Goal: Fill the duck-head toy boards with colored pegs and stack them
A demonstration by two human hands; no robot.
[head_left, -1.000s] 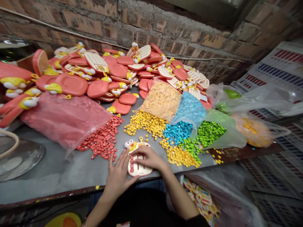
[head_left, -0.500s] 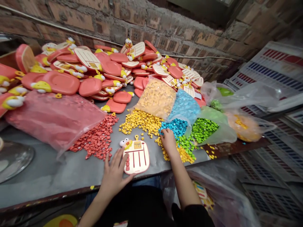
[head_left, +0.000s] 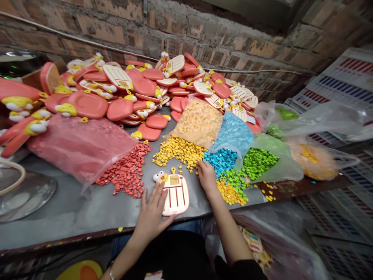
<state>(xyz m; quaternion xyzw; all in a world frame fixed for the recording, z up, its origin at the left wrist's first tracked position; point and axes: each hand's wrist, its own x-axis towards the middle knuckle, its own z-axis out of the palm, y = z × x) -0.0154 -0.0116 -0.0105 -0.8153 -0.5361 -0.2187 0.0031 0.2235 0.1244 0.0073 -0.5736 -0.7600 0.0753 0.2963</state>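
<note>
A cream board with a red rim lies on the grey table top, with several long grooves and a small picture panel. A yellow duck head with bulging eyes sticks out at its upper left corner. My left hand rests with fingers spread over the board's left side, thumb by its lower edge, hiding most of the left groove. To the board's right, my right hand is closed, fingertips together beside the yellow pieces and blue pieces. What it pinches is too small to make out.
Red pieces spill from a pink bag on the left. Green pieces and more yellow pieces lie on the right. A heap of similar boards stands against the brick wall. The table's front edge runs below.
My right hand has drawn back from the blue pieces toward the board. My left hand has shifted further over the board's left side, covering red pieces that showed there. The view has shifted slightly.
</note>
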